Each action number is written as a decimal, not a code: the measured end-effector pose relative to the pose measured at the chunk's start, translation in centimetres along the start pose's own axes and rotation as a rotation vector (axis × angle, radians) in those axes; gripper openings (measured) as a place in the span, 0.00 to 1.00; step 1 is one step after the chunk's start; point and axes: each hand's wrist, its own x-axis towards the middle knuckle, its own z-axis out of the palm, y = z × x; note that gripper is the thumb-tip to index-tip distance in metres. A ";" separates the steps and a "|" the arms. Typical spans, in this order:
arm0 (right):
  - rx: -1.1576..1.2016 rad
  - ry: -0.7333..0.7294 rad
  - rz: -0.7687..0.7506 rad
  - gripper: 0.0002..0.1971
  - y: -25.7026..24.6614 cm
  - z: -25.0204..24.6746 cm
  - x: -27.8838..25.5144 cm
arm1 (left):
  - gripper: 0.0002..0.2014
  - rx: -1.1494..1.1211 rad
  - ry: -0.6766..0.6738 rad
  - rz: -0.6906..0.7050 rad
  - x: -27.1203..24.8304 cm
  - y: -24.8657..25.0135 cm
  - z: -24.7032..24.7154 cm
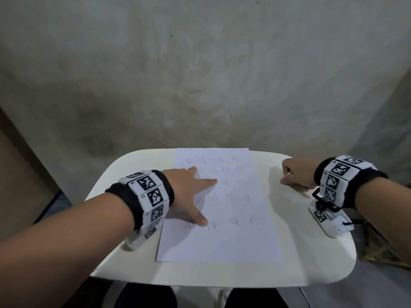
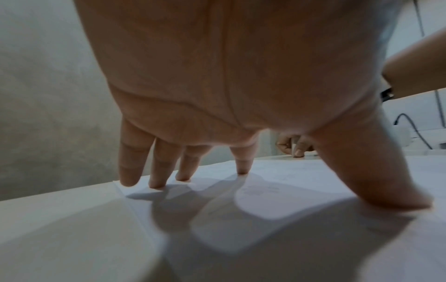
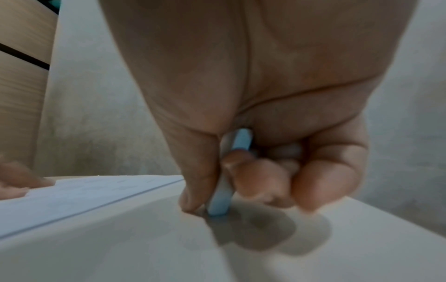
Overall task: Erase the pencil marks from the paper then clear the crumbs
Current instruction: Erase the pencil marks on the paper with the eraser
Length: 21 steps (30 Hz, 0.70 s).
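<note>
**Eraser in hand, marks not yet touched**

The paper (image 1: 219, 205) lies lengthwise in the middle of the white counter (image 1: 138, 165), rows of faint pencil marks (image 1: 233, 220) running down it — none look rubbed out, so the erasing step seems only about to start. The left hand (image 1: 189, 192) is spread flat on the sheet's left half, fingers straight and splayed, fingertips (image 2: 158, 184) pressing it down. The right hand (image 1: 295, 174) sits on bare counter just beside the paper's right edge, fingers curled and pinching a pale blue eraser (image 3: 223, 192) upright, its lower end touching the surface.

The next move, as I judge it, calls for carrying the eraser onto the sheet and rubbing the marks while the left hand pins the paper against sliding or creasing. No crumbs show so far; clearing them comes after.

The counter is a small rounded-corner top set against a mottled grey wall (image 1: 200, 74); a brownish panel (image 1: 17, 174) stands at the left. Both wrists wear bands with black-and-white coded tags.
</note>
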 end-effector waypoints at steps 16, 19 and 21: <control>-0.191 -0.148 0.029 0.07 -2.9 -2.7 0.6 | 0.62 -0.073 0.062 0.030 5.2 0.7 -2.9; -0.008 0.058 -0.170 0.06 -5.3 -3.8 2.0 | 0.62 -0.073 0.068 0.039 5.3 0.5 -2.6; 0.037 0.137 -0.254 0.08 -7.5 -4.1 3.1 | 0.62 -0.102 0.075 0.050 5.3 0.3 -2.6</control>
